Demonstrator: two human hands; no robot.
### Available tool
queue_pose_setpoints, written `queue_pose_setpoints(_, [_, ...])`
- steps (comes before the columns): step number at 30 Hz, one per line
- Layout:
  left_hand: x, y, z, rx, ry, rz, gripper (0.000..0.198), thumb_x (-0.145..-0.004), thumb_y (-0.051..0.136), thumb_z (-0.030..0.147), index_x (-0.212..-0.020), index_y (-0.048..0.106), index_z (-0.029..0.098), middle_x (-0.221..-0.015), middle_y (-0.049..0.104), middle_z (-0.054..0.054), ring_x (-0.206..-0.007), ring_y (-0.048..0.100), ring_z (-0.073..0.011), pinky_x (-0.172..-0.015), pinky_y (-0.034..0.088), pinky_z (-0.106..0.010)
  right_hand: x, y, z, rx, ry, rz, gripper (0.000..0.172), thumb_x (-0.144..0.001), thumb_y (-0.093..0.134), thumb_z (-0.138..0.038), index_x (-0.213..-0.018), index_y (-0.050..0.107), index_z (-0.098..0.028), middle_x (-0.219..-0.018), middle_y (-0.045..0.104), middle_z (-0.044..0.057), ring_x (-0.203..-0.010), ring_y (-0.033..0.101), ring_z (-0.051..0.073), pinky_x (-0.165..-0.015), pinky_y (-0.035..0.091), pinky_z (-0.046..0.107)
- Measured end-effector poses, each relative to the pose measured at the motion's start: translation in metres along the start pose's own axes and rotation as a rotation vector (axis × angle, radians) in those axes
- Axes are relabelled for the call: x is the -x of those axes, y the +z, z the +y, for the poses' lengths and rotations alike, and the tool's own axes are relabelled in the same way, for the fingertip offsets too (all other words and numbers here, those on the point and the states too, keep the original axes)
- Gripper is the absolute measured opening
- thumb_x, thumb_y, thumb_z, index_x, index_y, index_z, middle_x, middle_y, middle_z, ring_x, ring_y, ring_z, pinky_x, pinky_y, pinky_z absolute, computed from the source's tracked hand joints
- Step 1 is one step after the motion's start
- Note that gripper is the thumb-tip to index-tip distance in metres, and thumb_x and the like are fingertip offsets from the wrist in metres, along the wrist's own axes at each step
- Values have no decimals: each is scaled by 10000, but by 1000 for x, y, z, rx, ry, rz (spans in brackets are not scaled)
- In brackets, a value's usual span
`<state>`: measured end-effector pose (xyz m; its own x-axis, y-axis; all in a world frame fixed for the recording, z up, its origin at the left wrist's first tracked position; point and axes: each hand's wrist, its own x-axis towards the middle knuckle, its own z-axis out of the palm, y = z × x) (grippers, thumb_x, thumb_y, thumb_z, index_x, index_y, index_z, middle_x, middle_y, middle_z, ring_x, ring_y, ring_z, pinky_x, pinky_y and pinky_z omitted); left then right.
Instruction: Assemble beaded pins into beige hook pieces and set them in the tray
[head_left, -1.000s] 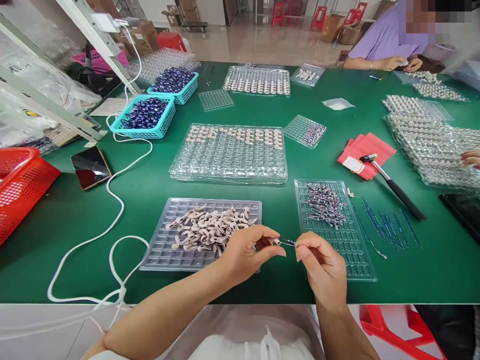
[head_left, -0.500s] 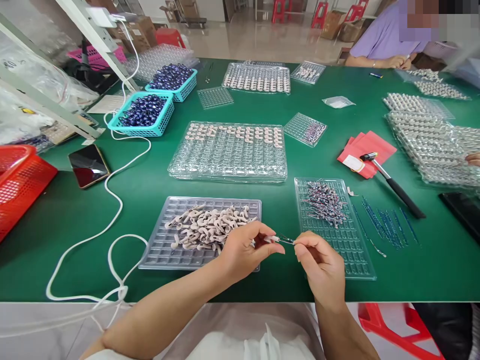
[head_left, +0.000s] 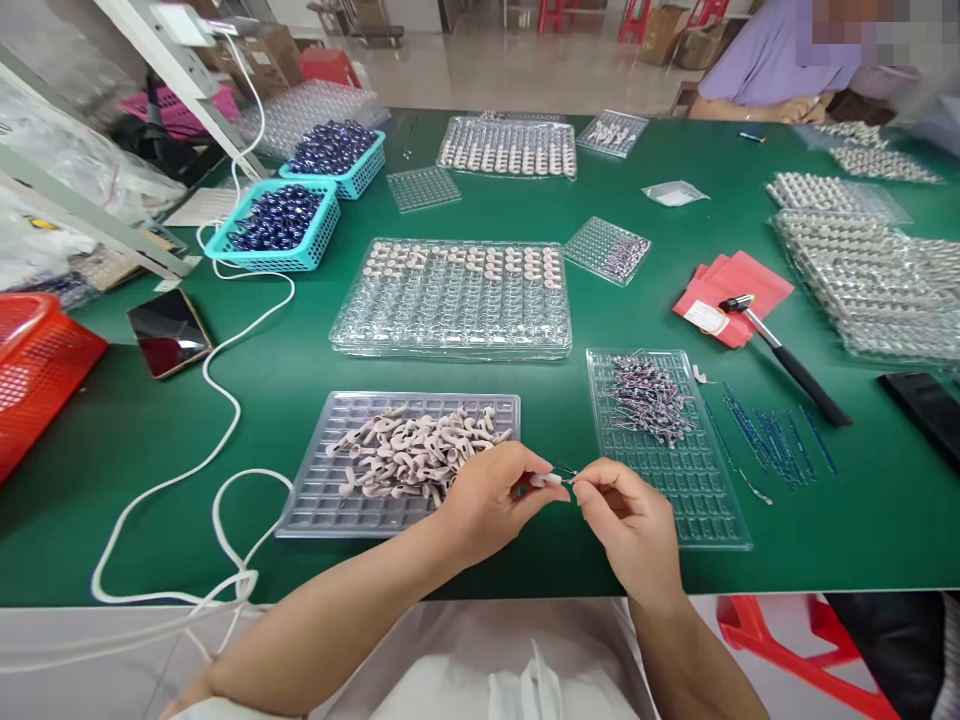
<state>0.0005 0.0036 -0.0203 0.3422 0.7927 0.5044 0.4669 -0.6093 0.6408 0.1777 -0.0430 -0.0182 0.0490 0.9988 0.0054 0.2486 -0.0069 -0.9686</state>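
Observation:
My left hand (head_left: 487, 495) pinches a small whitish plastic shell (head_left: 546, 480) between thumb and fingertips. Facing it, my right hand (head_left: 634, 520) holds a tiny part with thin wires (head_left: 568, 474) at the shell's end; whether its tip sits inside the shell I cannot tell. Beneath and left of my left hand, a clear compartment tray (head_left: 307, 500) carries a heap of curved beige shells (head_left: 416, 450). Behind my right hand stands another clear tray (head_left: 712, 515) with a pile of small wired parts (head_left: 651, 400).
A stack of clear trays (head_left: 450, 320) with shells in its back rows lies ahead. Rightward are a hammer (head_left: 799, 375) on red packets (head_left: 727, 285) and blue strips (head_left: 772, 445). Leftward are teal baskets (head_left: 322, 235), a phone (head_left: 171, 333) and a white cable (head_left: 238, 410). Another person (head_left: 772, 70) sits opposite.
My right hand has moved left, bringing the wired part closer to the shell. My left hand stays nearly in place, and the view has shifted slightly.

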Motion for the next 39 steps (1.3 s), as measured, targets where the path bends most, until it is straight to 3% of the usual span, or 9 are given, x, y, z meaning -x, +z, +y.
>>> queue_pose_setpoints(11, [2, 5, -8, -35, 202, 25, 174, -840, 701, 242, -919, 566, 164, -687, 653, 18, -631, 580, -56, -604, 452, -151, -2, 1, 2, 51, 24, -49, 157, -912, 595, -261, -788, 656, -188, -735, 631, -12, -624, 539, 85, -581, 429, 197])
queue_pose_setpoints(17, [1, 2, -10, -86, 220, -28, 74, -859, 657, 195, -873, 592, 162, -701, 671, 0, -650, 581, -76, -619, 456, -180, -5, -2, -1, 31, -34, -111, 141, -929, 612, -296, -906, 718, -205, -796, 667, 13, -635, 594, 100, -573, 465, 214])
queue_pose_setpoints(23, [1, 3, -10, -53, 202, -84, 33, -865, 646, 176, -867, 620, 155, -728, 696, -9, -675, 587, -84, -654, 469, -195, -4, 1, 0, 102, -138, -86, 108, -931, 607, -257, -904, 692, -197, -813, 669, 17, -698, 611, 110, -615, 486, 219])
queue_pose_setpoints(27, [-4, -4, -4, 114, -24, -189, 222, -840, 697, 287, -1016, 671, 153, -871, 748, -37, -757, 652, -95, -692, 525, -196, -5, 0, 0, 189, -180, -5, 93, -930, 595, -219, -876, 667, -196, -813, 658, 7, -714, 603, 106, -660, 488, 224])
queue_pose_setpoints(31, [-9, -14, 1, 349, -310, -302, 201, -878, 640, 291, -1000, 721, 152, -906, 756, -52, -800, 690, -94, -716, 551, -183, -5, -3, 4, 126, -237, -29, 90, -926, 599, -188, -976, 670, -209, -896, 669, 29, -804, 634, 129, -714, 512, 248])
queue_pose_setpoints(35, [-11, -17, 3, 515, -471, -279, 228, -860, 660, 327, -973, 740, 146, -897, 752, -73, -788, 694, -112, -711, 566, -197, -2, -5, 5, 15, -215, -50, 181, -922, 607, -189, -1090, 663, -230, -947, 663, 45, -832, 636, 142, -733, 537, 269])
queue_pose_setpoints(39, [-10, -15, 3, 560, -504, -247, 222, -839, 687, 331, -947, 745, 147, -892, 750, -76, -795, 693, -118, -727, 574, -206, -1, -5, 4, -14, -197, -21, 152, -915, 614, -173, -1047, 657, -236, -909, 658, 29, -819, 636, 135, -709, 532, 253])
